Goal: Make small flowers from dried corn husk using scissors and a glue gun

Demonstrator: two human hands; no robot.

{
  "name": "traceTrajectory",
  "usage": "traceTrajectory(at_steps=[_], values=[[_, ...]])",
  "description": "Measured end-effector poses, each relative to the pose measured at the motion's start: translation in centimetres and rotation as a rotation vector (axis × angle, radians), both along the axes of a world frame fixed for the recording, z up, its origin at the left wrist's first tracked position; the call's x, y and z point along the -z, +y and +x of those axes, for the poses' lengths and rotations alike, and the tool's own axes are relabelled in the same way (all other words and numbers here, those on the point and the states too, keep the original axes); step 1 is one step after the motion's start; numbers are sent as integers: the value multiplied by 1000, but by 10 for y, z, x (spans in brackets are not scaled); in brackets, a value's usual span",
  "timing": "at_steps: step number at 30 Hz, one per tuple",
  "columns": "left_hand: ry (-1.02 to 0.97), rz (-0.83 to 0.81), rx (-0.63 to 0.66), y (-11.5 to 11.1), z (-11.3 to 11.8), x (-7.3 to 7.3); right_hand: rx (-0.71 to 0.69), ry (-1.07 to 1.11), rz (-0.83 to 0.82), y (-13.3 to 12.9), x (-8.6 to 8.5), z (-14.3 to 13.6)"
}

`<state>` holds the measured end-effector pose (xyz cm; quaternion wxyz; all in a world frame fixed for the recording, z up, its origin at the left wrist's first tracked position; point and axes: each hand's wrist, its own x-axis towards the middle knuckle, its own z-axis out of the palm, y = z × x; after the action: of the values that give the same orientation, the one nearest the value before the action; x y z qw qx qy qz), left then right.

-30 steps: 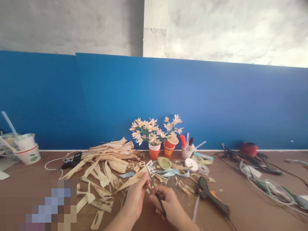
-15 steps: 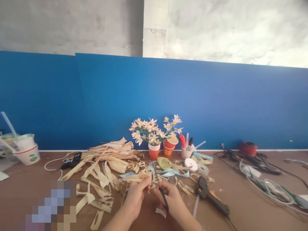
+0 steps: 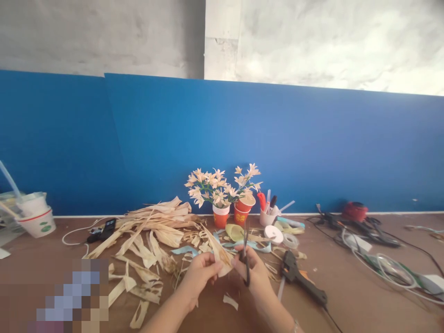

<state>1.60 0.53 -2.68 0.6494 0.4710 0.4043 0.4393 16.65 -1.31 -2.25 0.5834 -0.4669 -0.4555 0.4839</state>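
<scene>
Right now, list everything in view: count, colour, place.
husk piece: one, tan, centre front
scissors: one pair, black, centre
scrap: one, whitish, centre front
husk pile: one, tan, left
flowers: many, cream, back centre
paper cups: several, red, back
pen cup: one, white, back
disc: one, white, centre
tape roll: one, translucent, centre
ribbon: several, pale blue, centre
glue gun: one, black, right
cables: several, black and white, right
patterned cup: one, white, left
device: one, black, left
panels: two, blue, behind
wall: one, grey, behind
table: one, brown, beneath
left hand: one, holding husk piece
right hand: one, holding scissors
</scene>
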Motion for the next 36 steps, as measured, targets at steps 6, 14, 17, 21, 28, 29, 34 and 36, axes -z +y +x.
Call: traceTrajectory(at_steps=[6, 14, 17, 21, 28, 29, 34, 36], values=[[16, 20, -76, 2, -1, 2, 34, 70, -49, 0, 1, 3], [60, 60, 15, 1, -1, -7, 57, 49, -58, 1, -1, 4], [51, 75, 93, 0, -4, -10, 49, 59, -57, 2, 0, 4], [51, 53, 60, -2, -4, -10, 42, 74, -61, 2, 2, 4], [40, -49, 35, -3, -3, -15, -26, 40, -43, 5, 8, 5], [70, -42, 37, -3, -2, -14, -33, 21, -33, 5, 9, 4], [184, -7, -28, 2, -1, -8, -83, 1, -45, 5, 9, 0], [187, -12, -123, 4, -2, -7, -142, -18, -54, 4, 8, 0]])
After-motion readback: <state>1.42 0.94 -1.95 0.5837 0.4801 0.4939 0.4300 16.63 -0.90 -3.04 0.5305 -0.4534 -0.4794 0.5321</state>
